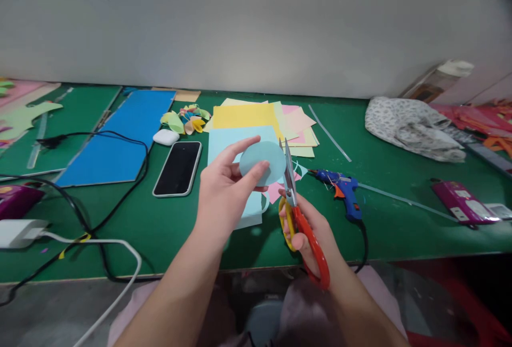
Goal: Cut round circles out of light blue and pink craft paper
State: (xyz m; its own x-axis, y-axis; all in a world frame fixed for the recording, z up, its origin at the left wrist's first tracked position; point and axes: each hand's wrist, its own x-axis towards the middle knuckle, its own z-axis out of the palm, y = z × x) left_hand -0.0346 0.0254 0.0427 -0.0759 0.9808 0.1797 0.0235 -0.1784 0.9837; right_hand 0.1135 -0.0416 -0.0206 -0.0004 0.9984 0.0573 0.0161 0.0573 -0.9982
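A light blue paper circle [256,161] is pinched between the thumb and fingers of my left hand [228,182]. My right hand [320,235] grips a pair of scissors [310,235] with one red and one yellow handle. The scissor blades point away from me, slightly parted, close against the circle's right edge. Beneath my hands lies a light blue paper sheet [224,142], with blue and pink scraps [274,192] near it. Behind is a stack of coloured paper topped by a yellow sheet [244,115].
A phone [178,168], a white earbud case [166,137], folded paper pieces [186,119] and a blue board [120,139] lie left. Black and white cables [120,240] cross the front left. To the right are a blue glue gun [340,187], a purple box [460,202] and patterned cloth [408,128].
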